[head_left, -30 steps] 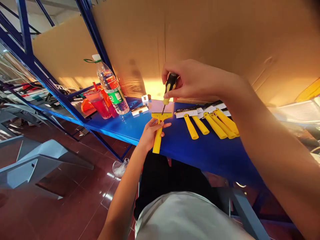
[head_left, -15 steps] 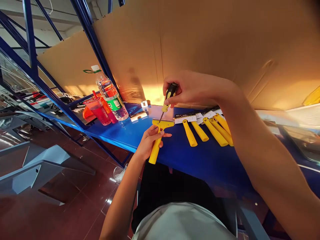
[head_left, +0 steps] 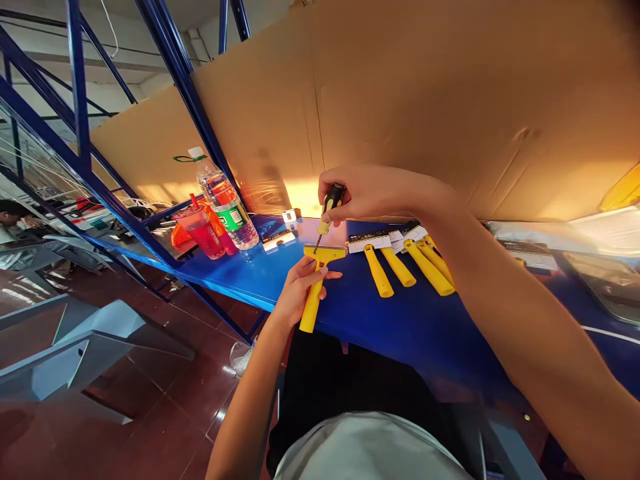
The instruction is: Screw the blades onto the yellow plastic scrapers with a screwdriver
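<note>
My left hand (head_left: 297,288) is closed around the handle of a yellow scraper (head_left: 311,308), holding it up at the table's front edge with its wide head pointing away from me. Above it, my right hand (head_left: 350,193) grips a black and yellow screwdriver (head_left: 330,205) by the handle. The screwdriver points down, and its tip meets the left part of the scraper's head, at or very near a screw there. To the right lie several more yellow scrapers (head_left: 379,272) in a row, their heads in white and black card sleeves (head_left: 369,242).
A water bottle (head_left: 231,207) and a cup of red drink (head_left: 203,233) stand at the left of the blue table (head_left: 235,273). Behind them rises a cardboard wall (head_left: 400,100) beside blue metal posts (head_left: 193,100). A small white box (head_left: 290,215) sits at the back. Another person (head_left: 15,227) is at far left.
The camera view has shifted slightly, so the surroundings sit lower. My right hand has turned a little with the screwdriver, which still touches the scraper's head. My left hand keeps its hold.
</note>
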`<state>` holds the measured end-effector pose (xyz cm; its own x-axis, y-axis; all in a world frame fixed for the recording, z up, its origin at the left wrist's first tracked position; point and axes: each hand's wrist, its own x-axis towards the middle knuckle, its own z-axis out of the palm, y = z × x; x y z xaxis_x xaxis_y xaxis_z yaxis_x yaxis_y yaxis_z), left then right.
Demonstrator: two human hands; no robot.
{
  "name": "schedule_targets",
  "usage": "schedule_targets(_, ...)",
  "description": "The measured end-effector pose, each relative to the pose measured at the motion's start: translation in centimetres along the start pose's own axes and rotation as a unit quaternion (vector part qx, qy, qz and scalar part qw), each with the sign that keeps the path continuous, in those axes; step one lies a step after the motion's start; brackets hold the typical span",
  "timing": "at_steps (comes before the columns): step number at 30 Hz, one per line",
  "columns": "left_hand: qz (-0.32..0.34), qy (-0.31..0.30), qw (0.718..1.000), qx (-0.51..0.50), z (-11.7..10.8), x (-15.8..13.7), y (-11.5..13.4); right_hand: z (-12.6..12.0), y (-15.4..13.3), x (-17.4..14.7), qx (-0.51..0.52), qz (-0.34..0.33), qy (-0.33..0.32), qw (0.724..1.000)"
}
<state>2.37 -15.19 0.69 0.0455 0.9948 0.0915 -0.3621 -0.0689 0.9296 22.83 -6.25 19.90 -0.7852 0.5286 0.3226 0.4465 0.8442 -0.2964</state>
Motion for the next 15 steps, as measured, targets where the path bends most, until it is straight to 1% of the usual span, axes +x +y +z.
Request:
schedule_targets(7, 0.002, -0.003, 1.000, 0.003, -0.26, 0.22, -0.36, 0.34, 0.72, 0.19, -0.007, 0.002, 0.011, 1.000)
schedule_targets(11, 0.009, -0.005, 1.000, 0.001, -0.41, 0.28, -0.60, 0.55, 0.69, 0.23, 0.005, -0.002, 0.005, 1.000)
schedule_targets(15, 0.010, -0.019, 1.000, -0.002, -0.49, 0.39, -0.74, 0.53, 0.41, 0.15, 0.009, -0.010, 0.004, 1.000)
